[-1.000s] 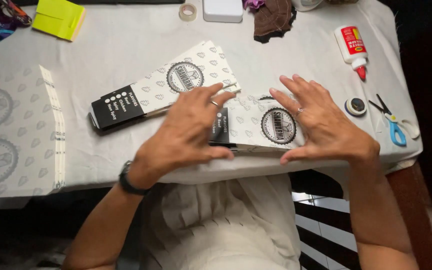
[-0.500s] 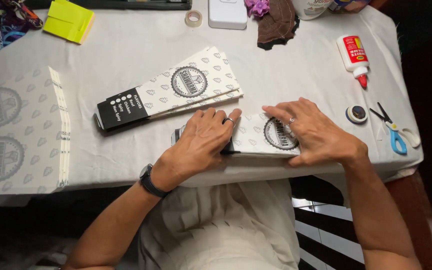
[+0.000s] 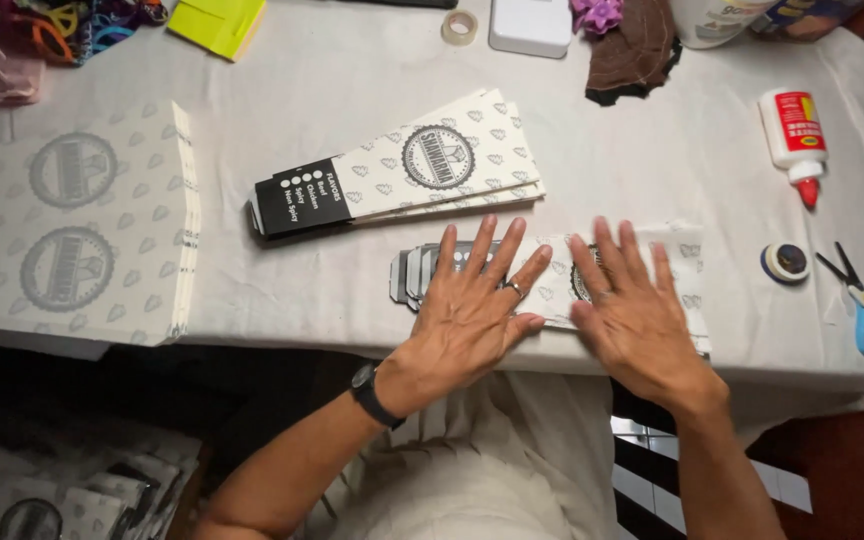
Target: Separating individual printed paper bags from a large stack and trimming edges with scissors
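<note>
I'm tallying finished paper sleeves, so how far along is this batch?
Looks done: a fanned stack of flat printed sleeves lies above the hands. In hand: left hand and right hand press flat on one sleeve near the table edge. Probably left: the uncut printed sheets stacked far left.

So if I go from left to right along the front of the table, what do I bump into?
Big stack of patterned paper sheets → left hand → right hand, both flat on a paper sleeve → small round tape roll → blue-handled scissors.
</note>
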